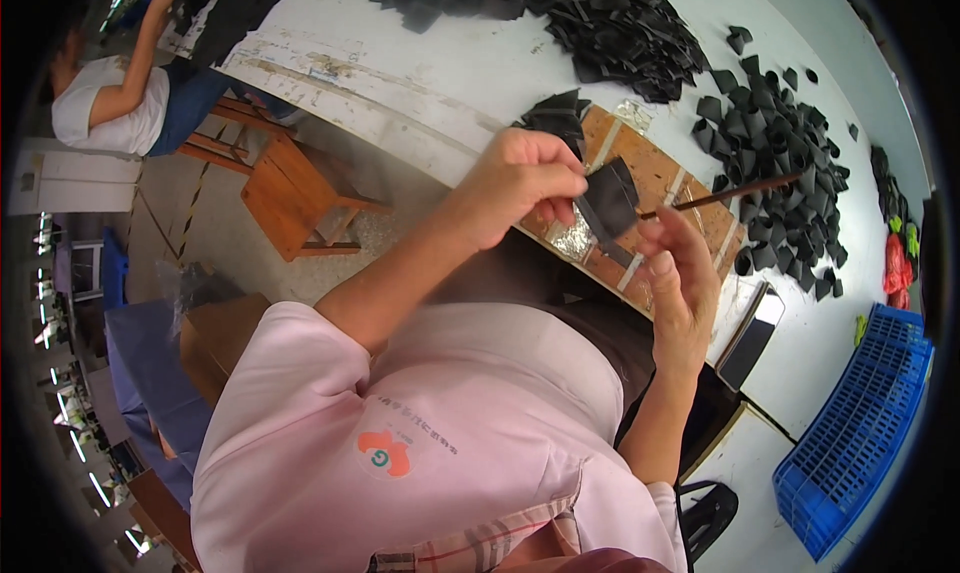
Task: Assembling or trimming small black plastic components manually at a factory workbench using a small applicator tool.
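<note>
My left hand pinches a small black piece of sheet material between thumb and fingertips, holding it above a brown board. Just to its right, my right hand has its fingers closed around a thin dark brown stick. One end of the stick comes close to the black piece; whether they touch, I cannot tell. Behind my left fingers, a small stack of flat black pieces lies at the board's far edge. Strips of pale tape cross the board.
A large heap of flat black pieces lies at the back. Many black rolled pieces are piled to the right. A phone rests near the table edge, with a blue crate farther right. A wooden stool stands left; another person sits beyond.
</note>
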`<state>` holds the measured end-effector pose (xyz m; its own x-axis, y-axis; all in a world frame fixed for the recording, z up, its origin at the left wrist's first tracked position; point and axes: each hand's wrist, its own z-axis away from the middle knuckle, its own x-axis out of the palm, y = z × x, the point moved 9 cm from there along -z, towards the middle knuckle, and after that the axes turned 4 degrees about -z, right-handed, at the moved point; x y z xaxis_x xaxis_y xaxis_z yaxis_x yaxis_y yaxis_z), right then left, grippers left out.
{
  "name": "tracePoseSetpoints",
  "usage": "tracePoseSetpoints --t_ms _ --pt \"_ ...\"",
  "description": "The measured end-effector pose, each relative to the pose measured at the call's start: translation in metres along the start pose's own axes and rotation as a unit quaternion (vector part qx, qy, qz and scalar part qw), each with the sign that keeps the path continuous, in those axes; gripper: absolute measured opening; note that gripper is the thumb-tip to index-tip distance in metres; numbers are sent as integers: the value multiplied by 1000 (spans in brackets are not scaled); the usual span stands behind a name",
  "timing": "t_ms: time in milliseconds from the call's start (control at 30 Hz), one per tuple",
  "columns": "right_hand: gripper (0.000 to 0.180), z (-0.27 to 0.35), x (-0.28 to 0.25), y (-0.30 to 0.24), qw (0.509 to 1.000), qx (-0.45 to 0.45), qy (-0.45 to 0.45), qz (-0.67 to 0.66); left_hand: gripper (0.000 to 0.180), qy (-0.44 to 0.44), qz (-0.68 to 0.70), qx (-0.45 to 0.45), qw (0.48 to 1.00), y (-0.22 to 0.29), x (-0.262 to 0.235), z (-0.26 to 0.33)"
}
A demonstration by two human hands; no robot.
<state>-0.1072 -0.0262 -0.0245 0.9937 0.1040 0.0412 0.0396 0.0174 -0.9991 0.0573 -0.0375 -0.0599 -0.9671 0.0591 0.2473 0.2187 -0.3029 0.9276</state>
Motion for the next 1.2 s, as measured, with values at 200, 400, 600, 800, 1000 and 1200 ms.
tracePoseSetpoints --t_ms 200,400,600,800,1000,1200 --pt "16 -2 1 34 950 168 -50 -258 14 -61 75 -24 995 -17 55 16" --pt "13 1 -3 48 891 200 -59 -402 19 -74 50 30 996 -9 66 18" --pt "12 5 -2 48 898 208 -28 -386 12 -65 64 25 996 -9 73 19" --pt "18 3 -32 12 989 -62 74 113 8 4 -31 75 997 -10 57 15" --pt "13 15 -17 -19 963 -198 46 174 5 32 -178 163 970 10 68 18" --pt "9 16 3 -37 882 -309 70 349 5 173 -280 304 894 28 65 28"
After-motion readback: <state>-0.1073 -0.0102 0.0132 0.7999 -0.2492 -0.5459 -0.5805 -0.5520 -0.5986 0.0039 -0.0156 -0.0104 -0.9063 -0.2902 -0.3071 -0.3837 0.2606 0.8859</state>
